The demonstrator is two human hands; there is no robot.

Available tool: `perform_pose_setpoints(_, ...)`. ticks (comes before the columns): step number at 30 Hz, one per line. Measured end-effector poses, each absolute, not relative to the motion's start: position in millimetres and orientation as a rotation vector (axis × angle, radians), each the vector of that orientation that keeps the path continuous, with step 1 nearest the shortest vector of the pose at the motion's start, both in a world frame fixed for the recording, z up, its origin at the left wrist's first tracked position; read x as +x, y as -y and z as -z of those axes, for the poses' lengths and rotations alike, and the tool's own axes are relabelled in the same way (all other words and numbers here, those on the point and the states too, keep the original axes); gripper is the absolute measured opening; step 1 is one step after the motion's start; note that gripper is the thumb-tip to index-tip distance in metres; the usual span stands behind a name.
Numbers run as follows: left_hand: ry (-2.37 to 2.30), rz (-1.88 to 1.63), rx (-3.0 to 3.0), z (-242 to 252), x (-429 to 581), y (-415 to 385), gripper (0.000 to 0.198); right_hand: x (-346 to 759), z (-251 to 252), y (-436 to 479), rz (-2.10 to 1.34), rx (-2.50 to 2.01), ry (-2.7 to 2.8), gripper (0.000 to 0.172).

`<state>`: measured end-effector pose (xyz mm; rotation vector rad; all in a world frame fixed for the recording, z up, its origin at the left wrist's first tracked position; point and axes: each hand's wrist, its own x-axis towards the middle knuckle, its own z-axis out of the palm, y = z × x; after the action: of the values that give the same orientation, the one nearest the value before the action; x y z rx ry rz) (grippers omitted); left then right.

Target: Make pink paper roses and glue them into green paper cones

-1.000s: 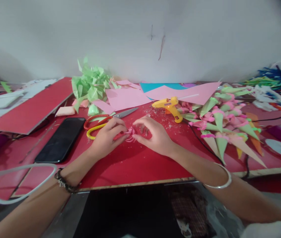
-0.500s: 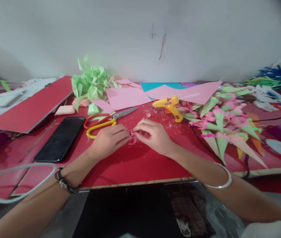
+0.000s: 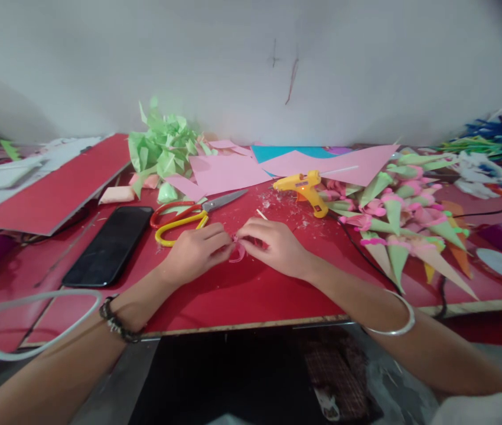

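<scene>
Left hand (image 3: 202, 251) and right hand (image 3: 275, 245) meeting at fingertips, both pinching curled pink strip (image 3: 238, 254) between them; strip seemingly being shaped, not yet finished. Pink-trimmed paper cones (image 3: 394, 219) lying at three o'clock, apparently complete; hot glue gun (image 3: 305, 188) resting at two o'clock.

Along the table's (image 3: 242, 304) back edge, crumpled paper (image 3: 165, 144) lies left of flat paper sheets (image 3: 228, 174), with a bundle of strands (image 3: 494, 141) by the back right corner. A board (image 3: 62, 186) lies toward the left edge. Before it sits a phone (image 3: 110, 248), scissors (image 3: 182, 229) just to its right. Towards the middle of the front edge, a strip (image 3: 237, 255) lies between left hand (image 3: 195, 254) and right hand (image 3: 273, 245); behind the right one, a glue gun (image 3: 306, 190) lies left of heaped cones (image 3: 393, 215).
</scene>
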<state>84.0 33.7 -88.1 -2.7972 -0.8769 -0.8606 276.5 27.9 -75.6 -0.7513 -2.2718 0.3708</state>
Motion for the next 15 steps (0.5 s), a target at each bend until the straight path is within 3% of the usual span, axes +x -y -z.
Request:
perform_pose_setpoints(9, 0.842, 0.938, -2.784, 86.8, 82.5, -35.7, 0.014, 278.0, 79.3, -28.8, -0.424, -0.851, 2.276, 0.013)
perform_pose_setpoints(15, 0.930, 0.711, -2.831, 86.5, 81.9, -37.7, 0.025, 277.9, 79.1, -29.4, -0.451, -0.909, 2.334, 0.014)
